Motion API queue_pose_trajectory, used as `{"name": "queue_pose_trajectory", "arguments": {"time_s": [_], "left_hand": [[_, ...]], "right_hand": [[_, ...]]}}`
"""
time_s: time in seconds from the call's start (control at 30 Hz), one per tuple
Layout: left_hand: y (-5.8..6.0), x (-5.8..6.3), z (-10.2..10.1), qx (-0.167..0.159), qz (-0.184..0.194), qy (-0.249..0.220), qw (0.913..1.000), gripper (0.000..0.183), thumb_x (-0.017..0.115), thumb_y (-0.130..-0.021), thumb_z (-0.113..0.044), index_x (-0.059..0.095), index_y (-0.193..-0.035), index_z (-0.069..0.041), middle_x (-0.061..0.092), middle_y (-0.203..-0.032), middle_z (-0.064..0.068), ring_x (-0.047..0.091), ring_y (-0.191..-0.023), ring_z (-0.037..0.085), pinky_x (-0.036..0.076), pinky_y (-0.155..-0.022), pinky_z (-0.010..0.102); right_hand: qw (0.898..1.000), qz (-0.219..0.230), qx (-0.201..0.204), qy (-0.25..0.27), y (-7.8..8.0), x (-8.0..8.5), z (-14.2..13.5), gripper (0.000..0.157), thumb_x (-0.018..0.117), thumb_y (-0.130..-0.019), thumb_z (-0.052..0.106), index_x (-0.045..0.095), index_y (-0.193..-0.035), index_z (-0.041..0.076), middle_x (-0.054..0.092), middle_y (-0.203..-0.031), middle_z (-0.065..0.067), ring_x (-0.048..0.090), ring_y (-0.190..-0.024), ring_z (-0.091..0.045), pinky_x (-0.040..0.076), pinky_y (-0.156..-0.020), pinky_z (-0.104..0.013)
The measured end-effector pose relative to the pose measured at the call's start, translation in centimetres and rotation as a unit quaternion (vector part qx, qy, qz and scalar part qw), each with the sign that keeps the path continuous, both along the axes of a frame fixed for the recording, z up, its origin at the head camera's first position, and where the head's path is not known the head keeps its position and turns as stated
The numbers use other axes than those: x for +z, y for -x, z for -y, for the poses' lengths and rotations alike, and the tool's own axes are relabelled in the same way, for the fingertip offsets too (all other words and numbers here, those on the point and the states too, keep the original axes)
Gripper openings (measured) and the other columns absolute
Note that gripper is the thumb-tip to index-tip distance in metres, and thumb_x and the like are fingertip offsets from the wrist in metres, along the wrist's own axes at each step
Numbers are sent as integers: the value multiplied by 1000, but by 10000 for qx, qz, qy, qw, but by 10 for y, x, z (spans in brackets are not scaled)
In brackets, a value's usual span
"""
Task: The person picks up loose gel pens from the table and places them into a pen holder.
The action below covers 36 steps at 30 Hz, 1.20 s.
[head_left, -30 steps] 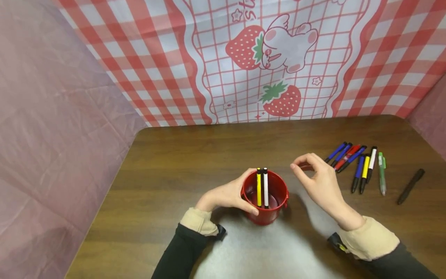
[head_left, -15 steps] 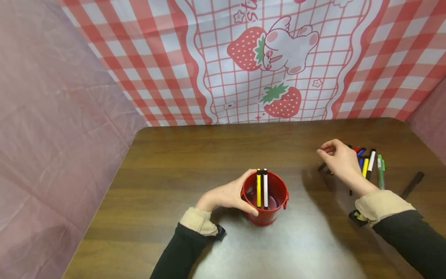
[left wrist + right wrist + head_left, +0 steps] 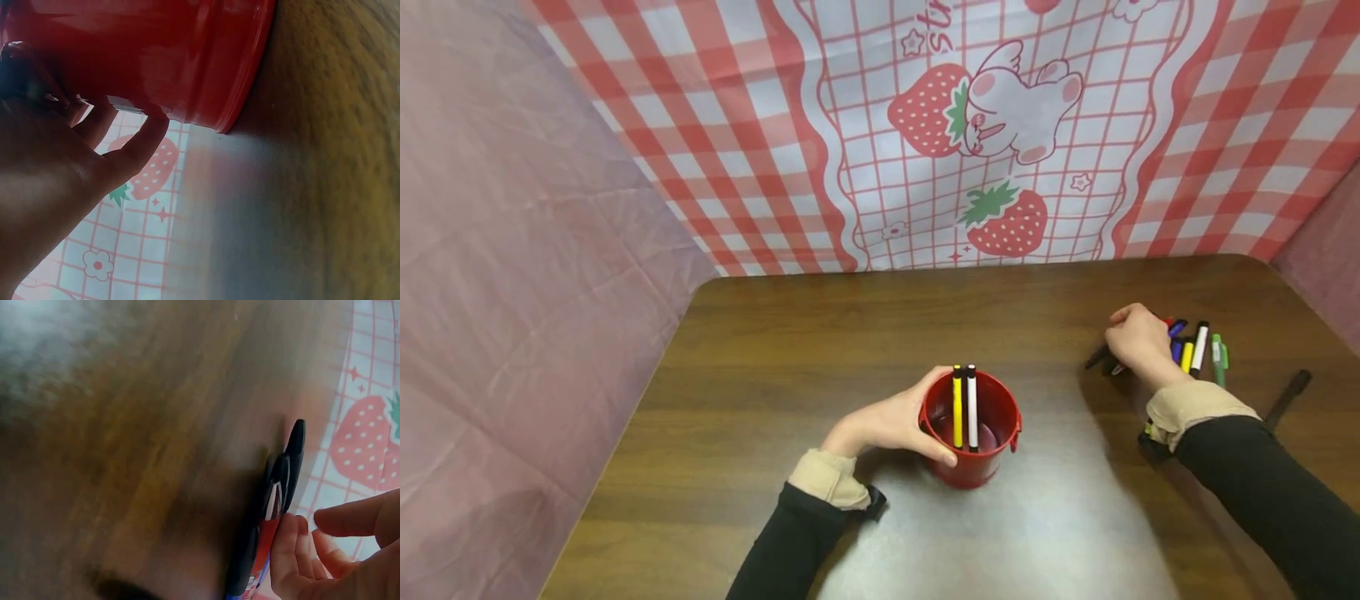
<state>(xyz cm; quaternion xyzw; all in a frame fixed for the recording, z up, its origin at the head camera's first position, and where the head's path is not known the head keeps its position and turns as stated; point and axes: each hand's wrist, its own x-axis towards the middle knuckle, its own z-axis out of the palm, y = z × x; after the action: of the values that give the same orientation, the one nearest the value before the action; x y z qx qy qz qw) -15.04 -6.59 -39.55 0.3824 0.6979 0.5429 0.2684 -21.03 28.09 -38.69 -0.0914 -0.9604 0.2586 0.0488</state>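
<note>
Head view: left hand [image 3: 895,421] steadies the red bucket [image 3: 966,477] on the table [image 3: 760,358]; yellow pen [image 3: 957,408] and white pen [image 3: 973,408] inside.
Left grip: curled round the bucket's side.
Right hand [image 3: 1138,337]: over the pens at right; grip partly open, fingers bent, nothing plainly held.
Red pen [image 3: 265,540]: just beside the fingers; contact uncertain.
Picking technique: probably best to pinch one barrel mid-length, lifting clear of neighbours.

Dark sleeves [image 3: 793,537], beige cuffs [image 3: 827,478], probably black wrist cameras [image 3: 876,502]
</note>
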Motion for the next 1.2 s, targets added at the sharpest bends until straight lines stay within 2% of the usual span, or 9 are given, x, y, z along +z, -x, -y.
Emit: {"name": "queue_pose_trajectory", "arguments": {"time_s": [0.1, 0.27, 0.47, 0.63, 0.7, 0.83, 0.93, 1.07, 1.2], "left_hand": [[0, 0, 0, 8, 17, -9, 10000, 84, 78, -68, -13, 26, -133, -26, 40, -129, -7, 41, -116, 8, 44, -94, 29], [1, -1, 0, -7, 5, -21, 10000, 84, 78, -68, -13, 27, -133, -26, 41, -129, -6, 41, -116, 8, 44, -95, 31], [1, -1, 1, 11, 38, 10, 10000, 83, 78, -68, -11, 27, -133, -25, 41, -128, -7, 41, -115, 8, 44, -95, 34], [-3, 6, 0, 3, 85, 32, 10000, 85, 76, -68, -6, 25, -134, -20, 40, -132, 2, 41, -116, 8, 44, -95, 36], [-6, 13, 0, -3, 100, 15, 9999, 84, 76, -68, -4, 24, -134, -17, 40, -132, 7, 41, -115, 8, 43, -96, 38], [-11, 25, 1, -1, 112, 35, 9999, 82, 74, -68, -4, 25, -133, -13, 40, -131, 10, 41, -114, 7, 44, -95, 37], [-13, 28, 1, 5, 109, 40, 9999, 81, 74, -69, -4, 25, -133, -13, 39, -131, 11, 41, -114, 7, 44, -95, 34], [-12, 27, 1, 54, 122, 62, 9999, 81, 75, -69, -5, 26, -133, -13, 41, -130, 6, 41, -114, 7, 43, -96, 35], [-5, 10, 0, 49, 59, 17, 10000, 83, 77, -68, -8, 25, -133, -20, 41, -129, 0, 41, -115, 8, 44, -95, 34]], "right_hand": [[9999, 103, -67, -71, 4, -1, -4, 33, 43, -76, 8, 54, -102, -9, 51, -105, -37, 45, -98, -54, 38, -82, -55], [9994, 215, -181, -192, 8, -2, -9, 35, 49, -77, 14, 56, -99, -12, 52, -104, -38, 46, -96, -55, 39, -78, -56], [9988, 272, -211, -347, 12, -3, -11, 27, 51, -75, 15, 61, -81, -9, 56, -94, -36, 49, -89, -55, 40, -69, -54], [9982, 357, -273, -408, 15, -3, -12, 27, 52, -76, 17, 60, -67, -7, 58, -89, -36, 50, -86, -55, 42, -67, -53], [9979, 355, -289, -448, 15, -3, -11, 30, 54, -76, 20, 56, -68, -9, 56, -89, -39, 50, -86, -56, 42, -67, -54], [9980, 258, -201, -547, 14, -5, -8, 36, 57, -75, 21, 51, -79, -14, 51, -91, -45, 50, -83, -57, 43, -67, -57], [9981, 143, -119, -589, 15, -7, -6, 36, 57, -74, 18, 50, -82, -15, 51, -92, -46, 51, -81, -57, 44, -66, -57], [9982, 76, -86, -592, 15, -7, -5, 35, 56, -71, 16, 51, -83, -17, 51, -91, -46, 52, -80, -57, 44, -65, -57], [9983, 20, -8, -589, 15, -7, -4, 37, 56, -71, 16, 51, -84, -19, 51, -89, -46, 52, -79, -57, 44, -65, -57]]}}
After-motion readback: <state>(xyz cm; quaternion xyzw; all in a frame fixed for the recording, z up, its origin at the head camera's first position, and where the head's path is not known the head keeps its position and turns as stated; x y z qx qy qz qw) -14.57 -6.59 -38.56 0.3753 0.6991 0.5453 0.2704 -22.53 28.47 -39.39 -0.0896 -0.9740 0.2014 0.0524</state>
